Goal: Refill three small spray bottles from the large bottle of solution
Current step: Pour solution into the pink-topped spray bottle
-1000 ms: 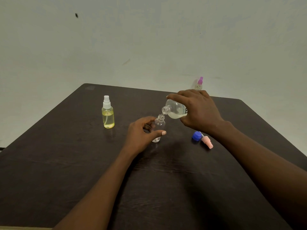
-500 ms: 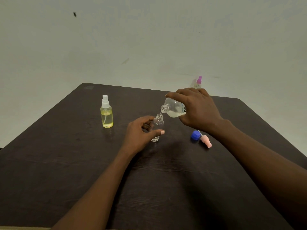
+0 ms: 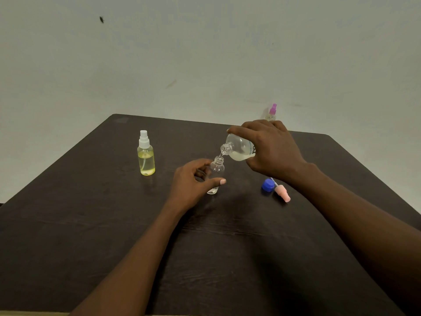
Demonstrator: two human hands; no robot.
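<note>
My left hand (image 3: 193,181) stands on the dark brown wooden tabletop (image 3: 91,224), and its fingers (image 3: 204,161) are curled around the small clear plastic spray bottle (image 3: 216,169), with the thumb in front of it. This bottle is upright near the middle of the tabletop, its neck is open, and only a little liquid lies at its bottom.

My right hand (image 3: 271,149) grips from above the large clear plastic bottle of pale solution (image 3: 239,149). It is tilted to the left, with its open mouth just above the neck of the small bottle, and a thin stream runs between the two.

To the left, well apart, stands a small spray bottle with yellow liquid and a white sprayer (image 3: 145,160). At the far edge, behind my right hand, stands another small spray bottle with a purple sprayer (image 3: 272,112). Beside my right wrist lie a round blue cap (image 3: 267,185) and a pink sprayer head (image 3: 282,193), touching each other.
</note>
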